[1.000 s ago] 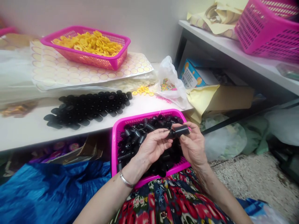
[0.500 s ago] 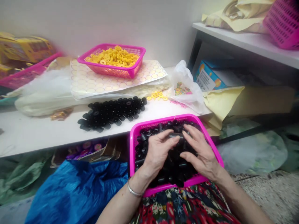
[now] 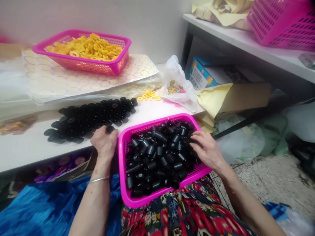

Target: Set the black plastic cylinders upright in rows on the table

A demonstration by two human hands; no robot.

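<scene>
A pink plastic basket (image 3: 120, 164) rests on my lap, heaped with short black plastic cylinders (image 3: 159, 150). At the table's front edge, my left hand (image 3: 104, 142) is closed around a black cylinder (image 3: 110, 129), beside an upright cluster of black cylinders (image 3: 91, 114) standing close together. My right hand (image 3: 206, 150) reaches over the basket's right rim, fingers slightly bent and apart. Its fingertips are at the black pieces; I see nothing held there.
A pink basket of yellow rings (image 3: 118, 67) sits on a circle-printed sheet (image 3: 141, 68) behind. Loose yellow rings (image 3: 150, 95) and a white plastic bag (image 3: 175, 70) lie nearby. At right are a shelf (image 3: 221, 34) and a blue box (image 3: 199, 73); a blue sheet (image 3: 49, 206) hangs at lower left.
My left hand has moved left from over the basket to the standing cylinders, carrying a cylinder. My right hand has shifted to the basket's right side. The view has turned right.
</scene>
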